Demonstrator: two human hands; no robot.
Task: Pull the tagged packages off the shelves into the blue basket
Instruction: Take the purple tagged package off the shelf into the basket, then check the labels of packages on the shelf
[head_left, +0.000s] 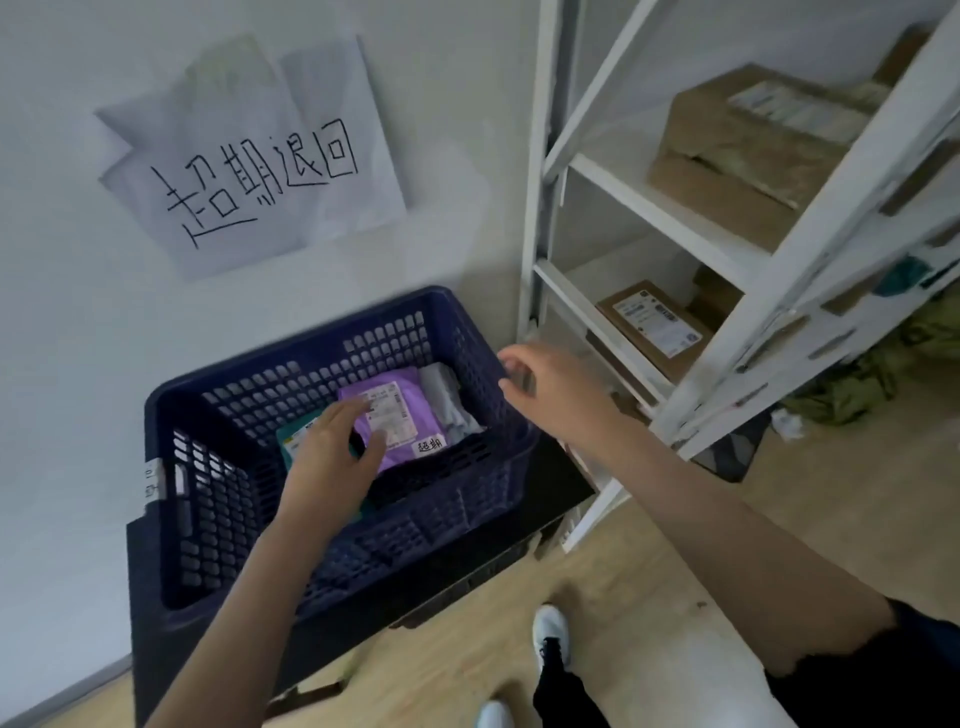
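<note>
The blue basket (218, 499) stands on a dark stand against the wall. Inside lie a purple package (410, 415) with a white handwritten tag, a grey one (447, 400) beside it and a teal one (293, 436) partly under my left hand. My left hand (332, 452) hovers over the packages in the basket with fingers spread and holds nothing. My right hand (545, 384) hangs in the air at the basket's right rim, toward the shelves, fingers loosely curled and empty. A cardboard box (649, 327) with a label lies on a lower shelf.
The white metal shelf unit (810, 249) fills the right side, with stacked cardboard boxes (743, 150) on an upper shelf. A handwritten paper sign (260, 166) hangs on the wall above the basket. Green bags (852, 384) lie on the wooden floor behind the shelves. My shoes show below.
</note>
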